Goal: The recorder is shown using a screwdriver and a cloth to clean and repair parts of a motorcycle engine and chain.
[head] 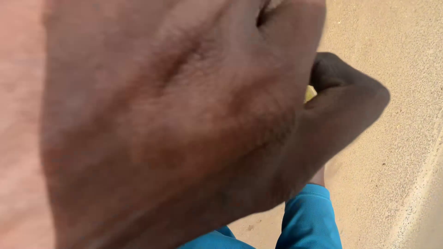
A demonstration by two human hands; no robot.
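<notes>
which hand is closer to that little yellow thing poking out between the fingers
Probably the right. The right hand, the one with the blue sleeve, has its fingers curled around the yellow thing. The left hand fills the foreground close to the camera, its edge overlapping the same spot.

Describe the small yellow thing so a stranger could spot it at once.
A big hand fills most of the view. At its right edge, where a darker bent finger meets it, a yellow sliver peeks out. It is the only yellow spot against skin, blue sleeve and sandy ground.
</notes>
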